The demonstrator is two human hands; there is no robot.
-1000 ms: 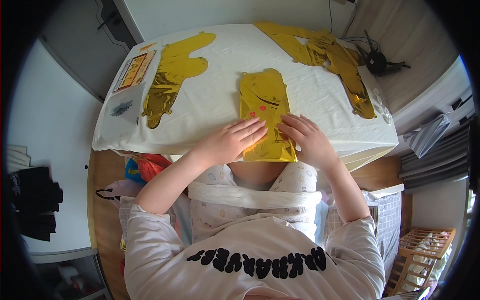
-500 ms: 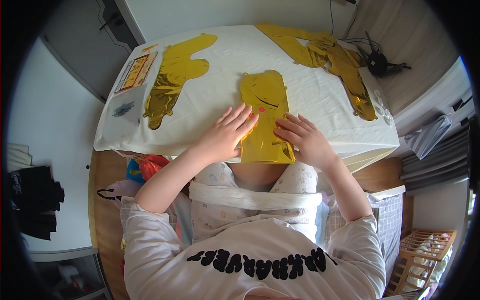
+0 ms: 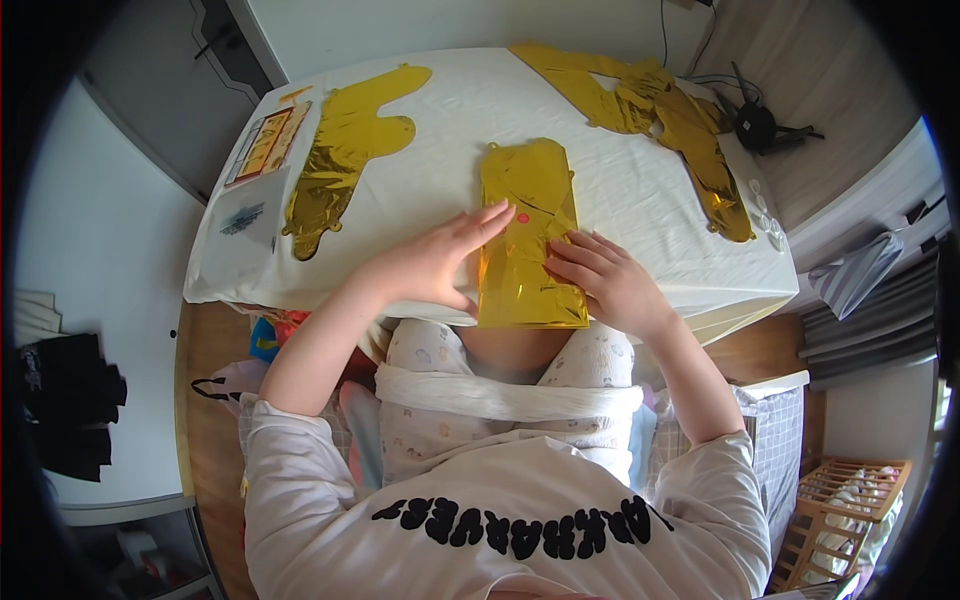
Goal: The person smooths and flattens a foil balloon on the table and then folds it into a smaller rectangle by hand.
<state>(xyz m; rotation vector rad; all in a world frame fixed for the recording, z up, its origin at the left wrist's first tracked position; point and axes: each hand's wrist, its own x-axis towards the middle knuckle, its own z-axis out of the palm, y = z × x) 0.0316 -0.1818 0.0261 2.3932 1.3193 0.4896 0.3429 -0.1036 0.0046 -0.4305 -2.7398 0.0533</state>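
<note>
A flat gold foil balloon, folded into a narrow upright strip with a straight lower edge, lies at the near edge of the table before me. A small red dot shows on its upper half. At its left side is my left hand, open, thumb spread toward the lower left edge and fingertips by the red dot. My right hand rests flat along the right edge of the foil, its fingers stretched over it. Two more uninflated gold foil balloons lie spread out, one at left and a larger one at far right.
The table wears a white cloth. On its left side lie a printed card and a clear plastic bag. Small clear discs sit at the right edge, below a black device with antennas.
My left hand has turned from lying palm-down on the foil to standing at its left side, thumb spread away. One of two red dots is no longer visible. My right hand has barely moved.
</note>
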